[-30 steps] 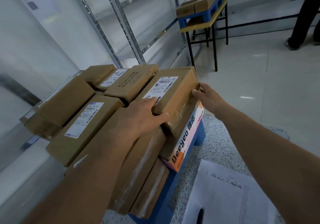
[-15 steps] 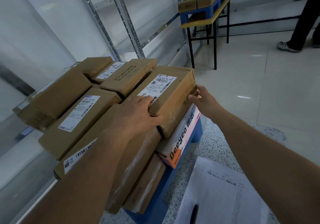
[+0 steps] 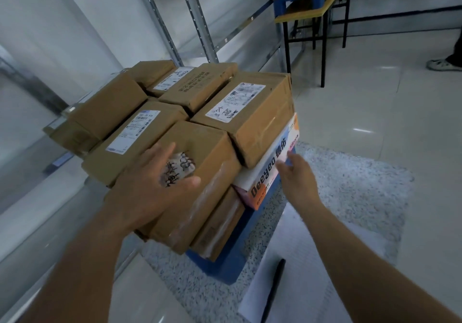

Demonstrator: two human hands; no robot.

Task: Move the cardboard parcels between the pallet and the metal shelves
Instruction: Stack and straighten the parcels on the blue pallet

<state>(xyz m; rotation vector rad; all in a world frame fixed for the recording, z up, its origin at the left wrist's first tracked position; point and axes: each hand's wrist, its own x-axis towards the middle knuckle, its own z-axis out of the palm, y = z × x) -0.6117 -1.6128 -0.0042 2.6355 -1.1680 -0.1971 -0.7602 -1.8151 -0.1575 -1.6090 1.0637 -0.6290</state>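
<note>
Both my hands have come off the brown labelled cardboard parcel (image 3: 246, 112) I gripped a second ago. My left hand (image 3: 155, 182) now hovers with fingers spread over the nearer tape-wrapped brown parcel (image 3: 200, 172); my right hand (image 3: 297, 175), loosely open, touches the white-and-orange printed box (image 3: 268, 172). The labelled parcel's long axis points toward 1 o'clock. The stack sits on a blue plastic pallet (image 3: 225, 267) on speckled matting (image 3: 350, 197); metal shelves (image 3: 195, 17) stand at 11 o'clock.

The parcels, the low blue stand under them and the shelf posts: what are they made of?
The parcels look like brown cardboard, matt, wrapped in glossy clear tape and bearing white paper labels. The blue stand seems moulded plastic, smooth and evenly coloured. The shelf posts look like pale painted metal, punched with holes.
</note>
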